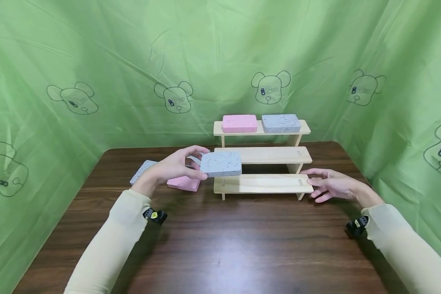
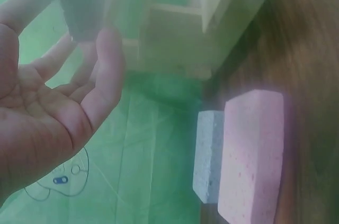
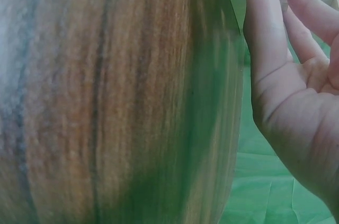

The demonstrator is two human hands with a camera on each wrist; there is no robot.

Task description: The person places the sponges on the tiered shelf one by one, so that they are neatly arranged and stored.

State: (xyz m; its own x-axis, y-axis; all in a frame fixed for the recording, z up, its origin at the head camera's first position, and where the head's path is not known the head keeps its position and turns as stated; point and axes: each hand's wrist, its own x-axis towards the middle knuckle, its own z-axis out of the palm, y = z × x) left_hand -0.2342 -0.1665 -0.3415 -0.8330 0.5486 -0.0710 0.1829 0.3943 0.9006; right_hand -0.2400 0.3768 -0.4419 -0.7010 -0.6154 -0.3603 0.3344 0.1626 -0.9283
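My left hand point(image 1: 178, 165) pinches a blue-grey sponge point(image 1: 221, 163) by its left end, thumb in front and fingers behind. The sponge is held level and overlaps the left part of a three-step wooden rack point(image 1: 264, 184) in the head view. In the left wrist view the held sponge point(image 2: 85, 7) is dim and blurred beside the rack point(image 2: 172, 38). My right hand point(image 1: 332, 185) holds the right end of the lowest step between thumb and index finger, its other fingers loosely bent. The right wrist view shows that hand point(image 3: 296, 86) at the edge of the wood.
A pink sponge point(image 1: 239, 123) and a blue-grey sponge point(image 1: 281, 123) lie on the top step. On the dark wooden table point(image 1: 220, 245), left of the rack, lie a pink sponge point(image 1: 183, 183) and a blue-grey sponge point(image 1: 142, 170). A green curtain point(image 1: 220, 49) hangs around the table.
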